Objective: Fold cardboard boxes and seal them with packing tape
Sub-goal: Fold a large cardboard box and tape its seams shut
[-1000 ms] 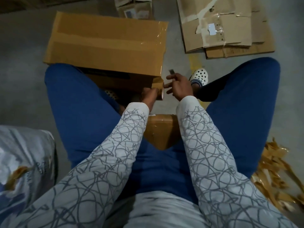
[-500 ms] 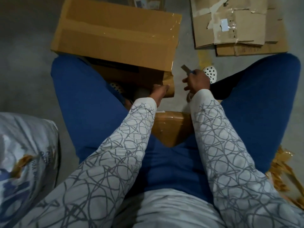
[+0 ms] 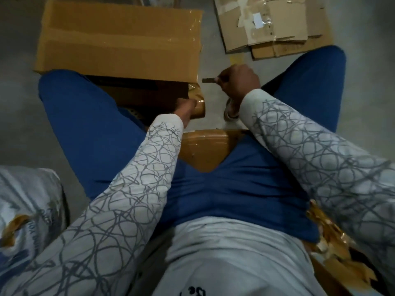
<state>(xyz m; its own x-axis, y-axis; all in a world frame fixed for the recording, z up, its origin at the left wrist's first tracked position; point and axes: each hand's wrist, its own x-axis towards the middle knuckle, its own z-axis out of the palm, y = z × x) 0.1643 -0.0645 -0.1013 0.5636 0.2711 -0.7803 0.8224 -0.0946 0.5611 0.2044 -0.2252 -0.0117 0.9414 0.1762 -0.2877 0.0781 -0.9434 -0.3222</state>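
Observation:
A large cardboard box [image 3: 119, 39] stands on the floor in front of me, its top seam covered with clear tape. My left hand [image 3: 184, 108] grips a brown tape roll [image 3: 198, 107] at the box's near right corner, with tape running up to that corner. My right hand [image 3: 239, 82] is to the right of the corner and holds a small flat blade [image 3: 208, 80] that points left toward the tape. I sit on a taped box [image 3: 205, 150] between my blue-trousered legs.
Flattened torn cardboard sheets [image 3: 275, 26] lie on the floor at the back right. A grey printed sack [image 3: 27, 206] sits at the near left. Crumpled brown tape scraps [image 3: 329, 238] lie at the near right. My shoe [image 3: 232, 112] is under the right wrist.
My right hand has moved away to the right of the left hand and turned the blade to point left at the tape. The left hand stays on the roll at the box corner.

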